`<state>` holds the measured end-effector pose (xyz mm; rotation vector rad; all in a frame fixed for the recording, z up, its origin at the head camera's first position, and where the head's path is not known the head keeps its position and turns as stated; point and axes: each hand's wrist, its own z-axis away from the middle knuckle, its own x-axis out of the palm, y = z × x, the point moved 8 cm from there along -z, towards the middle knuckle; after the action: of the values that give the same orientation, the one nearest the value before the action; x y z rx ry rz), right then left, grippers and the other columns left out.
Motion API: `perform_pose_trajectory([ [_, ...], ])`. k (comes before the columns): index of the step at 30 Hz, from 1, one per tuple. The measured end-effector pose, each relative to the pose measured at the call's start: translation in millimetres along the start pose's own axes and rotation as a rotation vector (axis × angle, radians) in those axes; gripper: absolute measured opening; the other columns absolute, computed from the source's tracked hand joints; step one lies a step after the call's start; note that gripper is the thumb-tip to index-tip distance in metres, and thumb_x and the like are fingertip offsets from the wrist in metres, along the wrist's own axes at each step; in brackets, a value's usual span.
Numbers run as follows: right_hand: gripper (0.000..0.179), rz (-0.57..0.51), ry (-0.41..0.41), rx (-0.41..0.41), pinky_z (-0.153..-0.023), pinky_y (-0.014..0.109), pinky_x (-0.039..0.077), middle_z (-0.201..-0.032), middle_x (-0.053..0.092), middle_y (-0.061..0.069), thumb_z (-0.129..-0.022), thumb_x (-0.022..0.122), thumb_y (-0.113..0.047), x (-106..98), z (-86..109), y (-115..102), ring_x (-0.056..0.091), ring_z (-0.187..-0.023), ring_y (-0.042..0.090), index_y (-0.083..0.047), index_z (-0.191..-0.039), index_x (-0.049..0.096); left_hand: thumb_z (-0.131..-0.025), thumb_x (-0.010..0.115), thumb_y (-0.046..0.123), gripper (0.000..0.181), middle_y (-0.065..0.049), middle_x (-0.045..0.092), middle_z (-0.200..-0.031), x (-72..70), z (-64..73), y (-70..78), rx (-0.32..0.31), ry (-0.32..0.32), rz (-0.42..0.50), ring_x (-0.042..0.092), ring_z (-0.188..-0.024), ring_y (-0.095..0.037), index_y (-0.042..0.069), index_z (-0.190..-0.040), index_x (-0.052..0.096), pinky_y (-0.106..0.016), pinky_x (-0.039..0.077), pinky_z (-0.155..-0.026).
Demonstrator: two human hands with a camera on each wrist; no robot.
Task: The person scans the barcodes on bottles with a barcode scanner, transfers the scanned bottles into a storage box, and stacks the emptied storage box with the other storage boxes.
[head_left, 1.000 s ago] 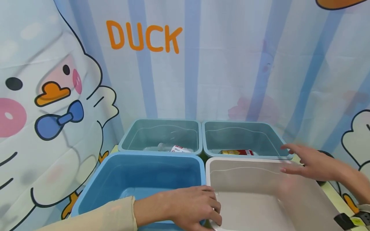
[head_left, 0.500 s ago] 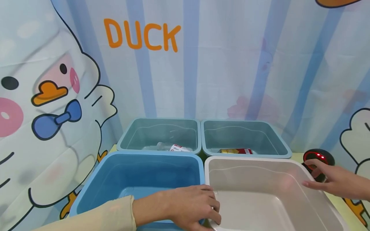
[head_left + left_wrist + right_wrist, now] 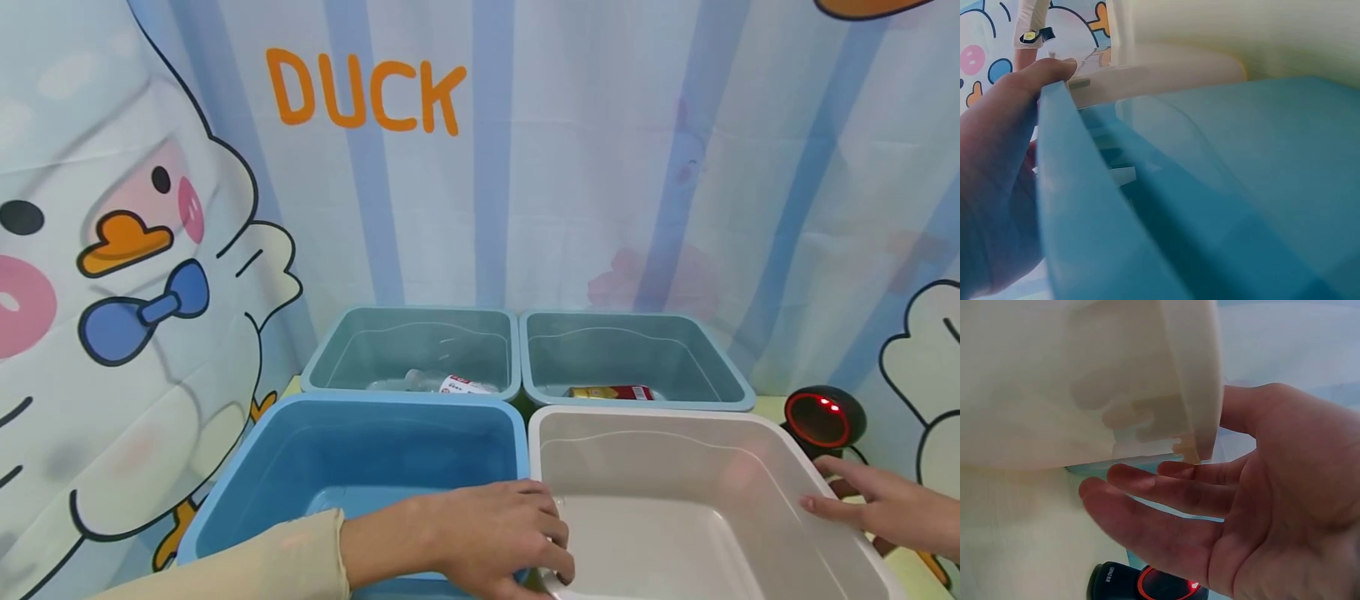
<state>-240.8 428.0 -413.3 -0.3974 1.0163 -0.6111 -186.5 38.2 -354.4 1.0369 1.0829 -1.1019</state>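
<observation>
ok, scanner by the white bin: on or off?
On. The black scanner beside the white bin shows a glowing red window with a bright red dot; the right wrist view also shows a red light on it.

Bins: four, namely two teal bins (image 3: 412,350) (image 3: 637,354), one blue bin (image 3: 360,442), one white bin (image 3: 675,467)
Hands: two
Scanner (image 3: 823,419): one
Bottle (image 3: 442,383): one
Carton (image 3: 611,392): one

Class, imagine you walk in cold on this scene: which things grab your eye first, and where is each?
First, the orange DUCK lettering high on the cartoon backdrop. Below it, four bins sit in a square: blue bin and white bin in front, two teal ones behind. The left hand rests where the front bins meet; the right hand is open beside the white bin, near a red-glowing scanner.
</observation>
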Motion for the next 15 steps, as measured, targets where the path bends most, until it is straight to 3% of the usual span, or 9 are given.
perform_pose_trajectory([
  [5, 0.071, -0.065, -0.005, 0.011, -0.073, 0.053, 0.061, -0.112, 0.063, 0.017, -0.101, 0.067, -0.041, 0.4, 1.6, -2.5, 0.070, -0.090, 0.028, 0.009, -0.139, 0.034, -0.104, 0.055, 0.054, 0.042, 0.016, 0.062, -0.134, -6.2, 4.5, -4.2, -0.064, 0.061, 0.149, 0.048, -0.127, -0.002, 0.032, -0.137, 0.066, -0.021, 0.039, -0.109],
  [10, 0.062, -0.100, -0.005, 0.023, -0.073, 0.053, 0.061, -0.110, 0.064, 0.015, -0.102, 0.068, -0.036, 0.5, 2.8, -1.7, 0.071, -0.089, 0.029, 0.007, -0.134, 0.038, -0.104, 0.052, 0.056, 0.046, 0.011, 0.052, -0.143, -14.8, 10.5, -13.8, -0.208, 0.164, 0.390, 0.042, -0.133, -0.007, 0.029, -0.140, 0.061, -0.029, 0.045, -0.106],
  [15, 0.057, -0.100, 0.005, 0.042, -0.074, 0.052, 0.061, -0.110, 0.064, 0.017, -0.102, 0.068, -0.033, -2.1, 4.9, 3.2, 0.071, -0.090, 0.030, 0.006, -0.129, 0.038, -0.104, 0.053, 0.055, 0.050, 0.010, 0.046, -0.147, -21.3, 13.0, -19.9, -0.320, 0.242, 0.541, 0.042, -0.130, -0.008, 0.026, -0.144, 0.054, -0.032, 0.047, -0.102],
])
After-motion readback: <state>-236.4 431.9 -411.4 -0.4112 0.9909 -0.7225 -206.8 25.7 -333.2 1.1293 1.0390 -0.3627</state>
